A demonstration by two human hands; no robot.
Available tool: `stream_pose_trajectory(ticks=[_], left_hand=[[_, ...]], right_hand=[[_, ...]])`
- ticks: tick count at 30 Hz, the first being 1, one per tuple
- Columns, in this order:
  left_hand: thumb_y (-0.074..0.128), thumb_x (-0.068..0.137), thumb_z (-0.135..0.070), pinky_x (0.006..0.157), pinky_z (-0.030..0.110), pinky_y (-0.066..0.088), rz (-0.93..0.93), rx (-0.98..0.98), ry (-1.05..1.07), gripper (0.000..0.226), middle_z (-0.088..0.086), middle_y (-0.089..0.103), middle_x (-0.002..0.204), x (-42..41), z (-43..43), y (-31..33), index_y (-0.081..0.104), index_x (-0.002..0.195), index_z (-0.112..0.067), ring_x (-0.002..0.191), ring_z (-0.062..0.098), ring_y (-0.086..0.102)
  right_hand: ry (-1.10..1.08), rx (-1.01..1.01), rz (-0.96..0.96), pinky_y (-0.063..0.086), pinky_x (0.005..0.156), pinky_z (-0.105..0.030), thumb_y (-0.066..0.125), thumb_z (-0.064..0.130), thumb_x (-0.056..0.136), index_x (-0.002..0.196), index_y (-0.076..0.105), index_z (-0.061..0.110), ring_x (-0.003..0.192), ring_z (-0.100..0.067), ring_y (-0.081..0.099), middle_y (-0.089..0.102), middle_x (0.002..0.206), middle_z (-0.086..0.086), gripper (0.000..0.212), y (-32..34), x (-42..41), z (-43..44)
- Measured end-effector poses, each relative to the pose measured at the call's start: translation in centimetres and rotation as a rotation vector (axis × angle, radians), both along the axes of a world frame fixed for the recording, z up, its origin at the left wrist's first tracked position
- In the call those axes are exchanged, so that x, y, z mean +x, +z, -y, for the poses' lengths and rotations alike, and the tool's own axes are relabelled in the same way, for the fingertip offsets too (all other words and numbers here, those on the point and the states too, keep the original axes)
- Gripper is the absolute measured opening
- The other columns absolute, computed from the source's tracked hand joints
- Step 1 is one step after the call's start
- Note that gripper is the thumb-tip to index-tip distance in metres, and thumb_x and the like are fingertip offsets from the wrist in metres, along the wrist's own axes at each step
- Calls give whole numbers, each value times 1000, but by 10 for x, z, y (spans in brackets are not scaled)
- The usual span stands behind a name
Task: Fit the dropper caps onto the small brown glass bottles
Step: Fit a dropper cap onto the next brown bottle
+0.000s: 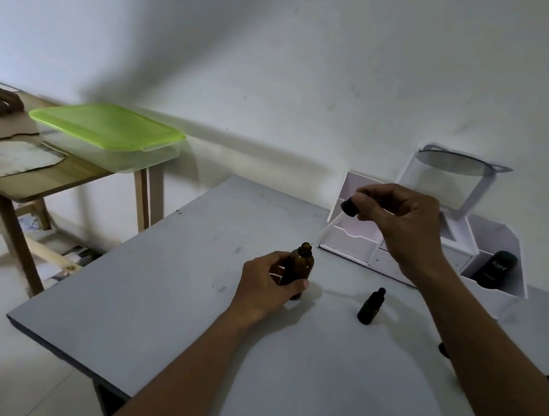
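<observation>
The left hand is steadying the open brown bottle on the tabletop, its grip curled round the glass. Above and right of that bottle, the right hand is pinching a dropper cap, its pipette tip seemingly just at the mouth. Next the pipette needs lowering straight in, then the cap twisting down. Further right of the bottle, a second bottle is sitting capped.

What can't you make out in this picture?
Head view:
- Lower body of the bottle: the left hand wraps it.
- Top of the cap: the right hand covers it.
- Whether the pipette tip is inside the bottle's mouth: too faint.
- Most of a dark item: the right forearm hides it.
</observation>
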State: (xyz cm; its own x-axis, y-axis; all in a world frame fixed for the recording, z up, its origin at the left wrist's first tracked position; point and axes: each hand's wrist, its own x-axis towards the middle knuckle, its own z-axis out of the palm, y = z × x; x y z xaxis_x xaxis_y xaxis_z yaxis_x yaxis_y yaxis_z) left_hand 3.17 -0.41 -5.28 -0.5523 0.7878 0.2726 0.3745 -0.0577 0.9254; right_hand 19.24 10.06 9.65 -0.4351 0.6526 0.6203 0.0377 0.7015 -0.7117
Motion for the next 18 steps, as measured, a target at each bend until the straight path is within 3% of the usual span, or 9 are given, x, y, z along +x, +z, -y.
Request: stream_pose_trajectory(ticks=[7,14,18], left_hand=[[87,66,-25,79,18,56,0,5,-13,53,-10,72,96,-2,-1,-1,69,115,-25,86,1,68],[87,67,-29,74,9,52,-24,-8,-22,54,-16,68,92,-4,-1,-1,68,117,-25,85,-1,66],[85,70,-32,71,5,49,-41,-21,-28,55,-11,70,102,-4,-2,-3,66,121,-23,84,3,65]], right_hand=[[-30,14,114,61,82,-41,78,22,85,93,78,19,74,-11,72,77,83,5,8,-14,-13,2],[20,-24,272,60,76,-27,80,23,83,93,79,17,77,-3,72,77,84,7,11,-38,-27,-1],[39,-30,321,55,72,-18,80,23,84,93,78,18,76,-1,71,76,84,10,11,-53,-32,0]])
